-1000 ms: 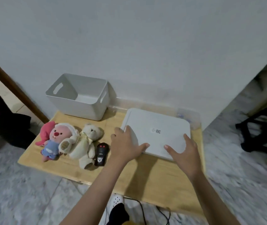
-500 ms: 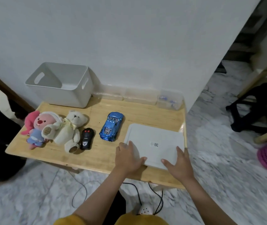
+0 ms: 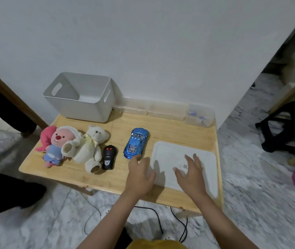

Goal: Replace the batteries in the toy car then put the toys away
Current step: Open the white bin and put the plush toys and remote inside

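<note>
A blue toy car stands on the wooden table, nose toward me. Left of it lies a black remote control with red buttons. A white teddy bear and a pink plush doll lie further left. A flat white lid rests on the table's right side. My left hand hovers open at the lid's left edge, fingertips close to the car's front. My right hand is open above the lid, holding nothing.
An empty white bin with handle slots stands at the back left by the wall. Clear plastic boxes line the back edge; the rightmost holds small blue items. Cables lie on the marble floor below.
Both hands set the white lid down on the right of the table and let go of it. The hands have lifted off and moved forward, the left toward the car.
</note>
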`<move>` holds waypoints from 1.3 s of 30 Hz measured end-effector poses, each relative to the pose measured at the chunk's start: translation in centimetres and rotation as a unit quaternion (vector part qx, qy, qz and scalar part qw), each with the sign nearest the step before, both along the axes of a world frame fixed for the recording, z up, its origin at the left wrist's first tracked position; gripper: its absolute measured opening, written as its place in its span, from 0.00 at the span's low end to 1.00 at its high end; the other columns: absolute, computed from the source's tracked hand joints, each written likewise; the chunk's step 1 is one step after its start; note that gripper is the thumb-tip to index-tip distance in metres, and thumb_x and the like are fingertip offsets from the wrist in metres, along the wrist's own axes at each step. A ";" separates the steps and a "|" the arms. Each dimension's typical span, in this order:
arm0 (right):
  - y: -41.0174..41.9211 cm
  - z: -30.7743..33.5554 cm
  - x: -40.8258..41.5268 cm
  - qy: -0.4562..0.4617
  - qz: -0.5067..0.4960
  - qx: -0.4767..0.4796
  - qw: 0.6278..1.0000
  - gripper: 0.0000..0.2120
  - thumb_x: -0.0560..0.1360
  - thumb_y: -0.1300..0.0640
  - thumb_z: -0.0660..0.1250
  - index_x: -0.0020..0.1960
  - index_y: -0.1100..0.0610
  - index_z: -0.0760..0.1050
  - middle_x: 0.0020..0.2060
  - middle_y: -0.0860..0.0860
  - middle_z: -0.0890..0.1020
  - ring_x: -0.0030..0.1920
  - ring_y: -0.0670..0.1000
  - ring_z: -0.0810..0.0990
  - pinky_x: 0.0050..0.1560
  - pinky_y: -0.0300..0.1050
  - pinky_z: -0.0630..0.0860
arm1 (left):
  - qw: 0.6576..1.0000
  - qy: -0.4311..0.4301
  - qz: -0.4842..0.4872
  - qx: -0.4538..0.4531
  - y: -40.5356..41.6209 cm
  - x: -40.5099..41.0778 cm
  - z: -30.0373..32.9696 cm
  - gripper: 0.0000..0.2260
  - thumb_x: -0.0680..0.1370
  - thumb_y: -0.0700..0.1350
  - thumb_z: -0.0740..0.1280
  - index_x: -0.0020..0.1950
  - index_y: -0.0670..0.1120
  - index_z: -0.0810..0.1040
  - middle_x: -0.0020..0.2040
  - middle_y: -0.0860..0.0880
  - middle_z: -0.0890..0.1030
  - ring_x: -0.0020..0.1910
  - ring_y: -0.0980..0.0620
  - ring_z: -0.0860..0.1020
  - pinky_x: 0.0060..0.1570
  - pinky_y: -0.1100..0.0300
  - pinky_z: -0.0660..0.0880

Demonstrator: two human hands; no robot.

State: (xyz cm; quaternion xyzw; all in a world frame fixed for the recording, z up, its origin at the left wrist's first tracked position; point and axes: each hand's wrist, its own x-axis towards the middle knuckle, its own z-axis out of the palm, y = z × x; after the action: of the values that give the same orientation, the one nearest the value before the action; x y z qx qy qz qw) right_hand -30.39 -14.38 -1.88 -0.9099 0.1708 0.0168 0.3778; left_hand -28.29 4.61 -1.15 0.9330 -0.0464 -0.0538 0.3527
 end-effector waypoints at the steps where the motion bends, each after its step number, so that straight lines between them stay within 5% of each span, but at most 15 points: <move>1: 1.6 0.4 0.8 -0.014 0.008 0.013 1.000 0.30 0.75 0.49 0.68 0.73 0.56 0.62 0.76 0.53 0.54 0.76 0.51 0.51 0.66 0.39 0.58 | 1.000 -0.025 0.013 -0.012 1.4 0.4 0.7 0.20 0.75 0.48 0.68 0.65 0.45 0.72 0.66 0.43 0.65 0.67 0.46 0.64 0.59 0.61 0.63; 10: 19.3 2.7 10.4 -0.052 0.129 0.036 0.990 0.27 0.74 0.49 0.68 0.70 0.52 0.67 0.66 0.49 0.71 0.65 0.50 0.71 0.56 0.37 0.65 | 0.991 -0.081 0.103 -0.013 19.9 8.4 6.1 0.20 0.73 0.41 0.70 0.64 0.41 0.74 0.64 0.42 0.72 0.66 0.45 0.69 0.66 0.54 0.65; 16: 26.1 1.4 17.5 0.036 0.198 -0.015 0.979 0.37 0.70 0.45 0.70 0.74 0.54 0.60 0.69 0.54 0.68 0.67 0.56 0.69 0.61 0.42 0.66 | 0.992 0.068 0.043 0.099 31.7 15.4 4.9 0.38 0.69 0.47 0.74 0.75 0.48 0.60 0.76 0.48 0.58 0.74 0.49 0.57 0.67 0.57 0.62; 20: 27.4 0.6 20.0 0.112 0.256 -0.045 0.959 0.41 0.64 0.36 0.66 0.73 0.49 0.59 0.65 0.53 0.72 0.64 0.56 0.72 0.62 0.53 0.72 | 0.957 0.112 -0.099 0.248 33.9 18.6 3.3 0.42 0.71 0.52 0.72 0.77 0.52 0.51 0.78 0.47 0.52 0.76 0.45 0.52 0.72 0.52 0.55; 23: 28.1 0.2 20.7 0.098 0.254 -0.058 0.961 0.32 0.69 0.40 0.64 0.70 0.49 0.62 0.62 0.54 0.73 0.63 0.56 0.73 0.59 0.53 0.73 | 0.932 0.088 -0.173 0.307 34.4 20.0 2.6 0.38 0.72 0.49 0.72 0.76 0.52 0.55 0.75 0.47 0.62 0.71 0.44 0.62 0.69 0.51 0.64; 28: 28.8 0.1 21.3 0.093 0.234 -0.044 0.967 0.28 0.72 0.44 0.66 0.68 0.51 0.65 0.61 0.55 0.71 0.62 0.56 0.72 0.61 0.54 0.72 | 0.934 0.070 -0.200 0.288 34.7 20.7 2.4 0.34 0.69 0.45 0.73 0.73 0.52 0.62 0.65 0.48 0.69 0.59 0.44 0.71 0.56 0.49 0.75; 33: 28.7 0.3 22.3 0.088 0.289 -0.041 0.953 0.28 0.72 0.46 0.68 0.68 0.55 0.67 0.61 0.51 0.77 0.61 0.55 0.75 0.60 0.52 0.72 | 0.938 0.057 -0.222 0.261 34.8 21.2 1.7 0.34 0.66 0.47 0.74 0.70 0.49 0.64 0.65 0.48 0.70 0.59 0.46 0.72 0.56 0.56 0.71; 39: 28.3 1.2 21.5 0.050 0.263 -0.010 0.964 0.23 0.70 0.49 0.72 0.62 0.53 0.70 0.52 0.47 0.75 0.55 0.50 0.75 0.49 0.40 0.67 | 0.945 0.026 -0.231 0.231 34.9 21.1 2.0 0.27 0.65 0.49 0.75 0.59 0.48 0.69 0.53 0.48 0.76 0.48 0.48 0.73 0.47 0.56 0.70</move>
State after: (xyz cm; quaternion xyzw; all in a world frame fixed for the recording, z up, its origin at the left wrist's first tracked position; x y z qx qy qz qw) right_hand -8.91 13.97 -0.71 -0.9245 -0.0555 0.1593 0.3417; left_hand -7.15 39.47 0.81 0.9510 -0.2374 -0.1670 0.1069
